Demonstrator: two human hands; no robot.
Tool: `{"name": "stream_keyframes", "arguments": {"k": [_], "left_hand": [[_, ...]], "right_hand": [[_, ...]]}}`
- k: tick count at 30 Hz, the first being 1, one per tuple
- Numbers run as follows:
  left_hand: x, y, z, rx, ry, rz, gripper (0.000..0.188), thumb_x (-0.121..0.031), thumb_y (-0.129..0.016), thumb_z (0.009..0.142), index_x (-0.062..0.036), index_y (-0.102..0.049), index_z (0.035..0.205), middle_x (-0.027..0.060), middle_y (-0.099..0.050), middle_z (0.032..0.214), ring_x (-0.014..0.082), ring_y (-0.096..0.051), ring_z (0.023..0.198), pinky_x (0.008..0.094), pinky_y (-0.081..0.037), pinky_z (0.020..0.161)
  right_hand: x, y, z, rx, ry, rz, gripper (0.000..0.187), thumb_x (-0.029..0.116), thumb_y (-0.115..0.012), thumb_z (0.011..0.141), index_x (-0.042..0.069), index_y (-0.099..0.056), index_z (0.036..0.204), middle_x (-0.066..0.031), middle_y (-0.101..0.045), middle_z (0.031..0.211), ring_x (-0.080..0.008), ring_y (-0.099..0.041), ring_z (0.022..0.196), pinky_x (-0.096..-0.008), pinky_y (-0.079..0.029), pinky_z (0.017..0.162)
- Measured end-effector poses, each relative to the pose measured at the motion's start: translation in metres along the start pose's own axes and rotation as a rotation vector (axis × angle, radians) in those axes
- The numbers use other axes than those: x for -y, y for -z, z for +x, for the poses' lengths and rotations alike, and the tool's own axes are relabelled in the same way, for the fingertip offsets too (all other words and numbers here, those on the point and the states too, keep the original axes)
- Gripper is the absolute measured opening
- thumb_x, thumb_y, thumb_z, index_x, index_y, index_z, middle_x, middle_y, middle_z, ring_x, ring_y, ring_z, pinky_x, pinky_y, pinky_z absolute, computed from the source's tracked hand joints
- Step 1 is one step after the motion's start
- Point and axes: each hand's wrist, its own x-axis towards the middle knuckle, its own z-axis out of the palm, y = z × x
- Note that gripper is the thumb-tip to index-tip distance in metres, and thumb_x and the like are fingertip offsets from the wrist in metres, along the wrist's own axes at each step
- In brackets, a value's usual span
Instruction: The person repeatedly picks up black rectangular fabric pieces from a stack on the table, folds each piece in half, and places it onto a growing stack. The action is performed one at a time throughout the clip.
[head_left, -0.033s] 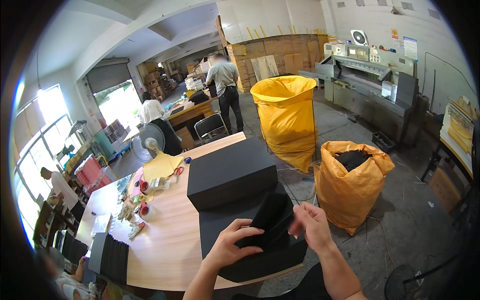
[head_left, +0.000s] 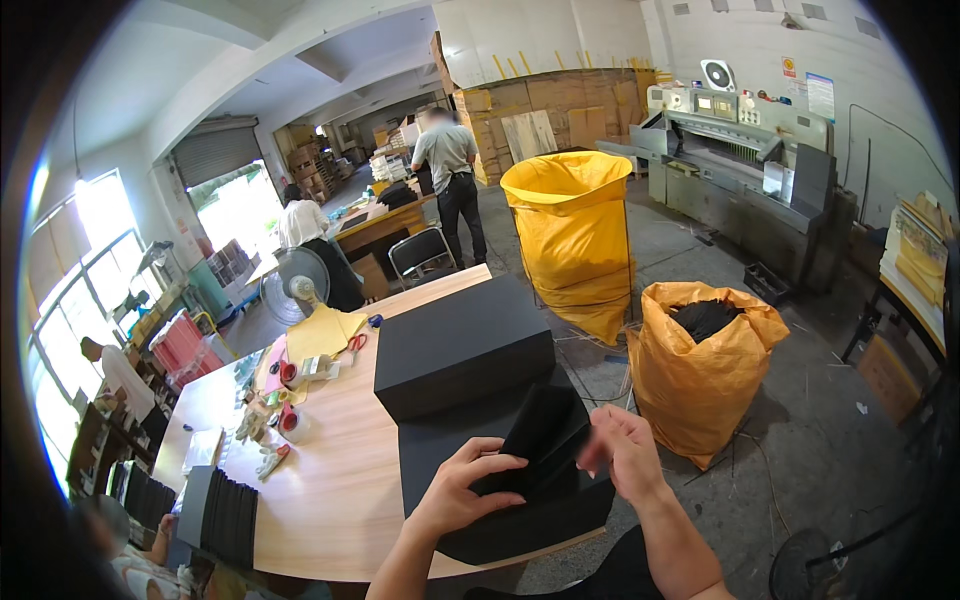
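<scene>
My left hand [head_left: 468, 488] is closed round a folded black sheet [head_left: 540, 425], thumb and fingers on its left side. The sheet stands tilted above a low black stack [head_left: 425, 455] near the table's front edge. Right beside the sheet's edge is my right hand [head_left: 625, 455], its fingers curled in a pinch. Blur hides those fingertips, so what they hold, if anything, does not show. Behind both hands rises a taller block of stacked black sheets [head_left: 460, 340].
The wooden table [head_left: 340, 500] carries red-handled scissors [head_left: 357, 343], tape rolls [head_left: 294, 424] and another black stack [head_left: 218, 520]. Beyond its right edge stand a tall yellow bag [head_left: 570, 240] and an orange sack [head_left: 705, 380] with black scraps. A person [head_left: 125, 555] sits at the lower left.
</scene>
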Motion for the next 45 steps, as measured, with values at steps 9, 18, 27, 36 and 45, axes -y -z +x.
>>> {"name": "stream_keyframes", "arguments": {"k": [9, 18, 27, 36, 45], "left_hand": [[-0.012, -0.002, 0.002, 0.101, -0.078, 0.294, 0.052, -0.02, -0.098, 0.08, -0.0211, -0.082, 0.13, 0.0123, -0.067, 0.143, 0.0345, -0.07, 0.122, 0.0433, -0.058, 0.106], [-0.031, -0.002, -0.073, -0.146, 0.077, 1.041, 0.074, 0.001, -0.071, 0.087, -0.025, -0.063, 0.155, 0.0116, -0.064, 0.151, 0.0347, -0.062, 0.14, 0.0608, -0.041, 0.124], [-0.081, -0.018, -0.121, -0.409, 0.023, 0.807, 0.03, 0.006, -0.077, 0.081, -0.0066, -0.074, 0.108, 0.0145, -0.073, 0.118, 0.0406, -0.068, 0.125, 0.054, -0.054, 0.11], [-0.007, -0.058, -0.186, -0.629, 0.643, -1.478, 0.02, -0.016, -0.073, 0.107, -0.0094, -0.073, 0.126, 0.0087, -0.076, 0.113, 0.021, -0.076, 0.101, 0.0393, -0.064, 0.091], [-0.063, 0.001, -0.24, -0.869, 0.776, -0.948, 0.033, 0.001, -0.064, 0.106, 0.0066, -0.069, 0.139, 0.0157, -0.072, 0.142, 0.0271, -0.073, 0.125, 0.0408, -0.06, 0.109]], "right_hand": [[-0.029, -0.006, -0.053, 0.318, 0.677, -1.347, 0.041, 0.043, -0.076, 0.098, 0.011, -0.077, 0.123, -0.0127, -0.07, 0.121, -0.0334, -0.061, 0.123, -0.0557, -0.039, 0.111], [-0.043, -0.004, -0.054, 0.424, 0.518, -1.367, 0.052, 0.056, -0.071, 0.102, 0.022, -0.072, 0.142, -0.0119, -0.071, 0.133, -0.0355, -0.059, 0.135, -0.0592, -0.029, 0.117], [-0.091, 0.01, -0.049, 0.253, 0.786, -1.414, 0.052, 0.047, -0.088, 0.083, 0.018, -0.08, 0.125, -0.0065, -0.075, 0.125, -0.0313, -0.065, 0.122, -0.057, -0.037, 0.109], [-0.094, 0.007, -0.045, 0.235, 0.806, -1.368, 0.045, 0.039, -0.09, 0.081, 0.016, -0.08, 0.118, -0.0076, -0.073, 0.123, -0.0369, -0.065, 0.121, -0.0582, -0.046, 0.102], [-0.068, -0.005, -0.045, 0.241, 0.835, -1.487, 0.048, 0.042, -0.085, 0.088, 0.019, -0.078, 0.129, -0.0107, -0.071, 0.14, -0.0321, -0.061, 0.136, -0.0636, -0.03, 0.119]]}}
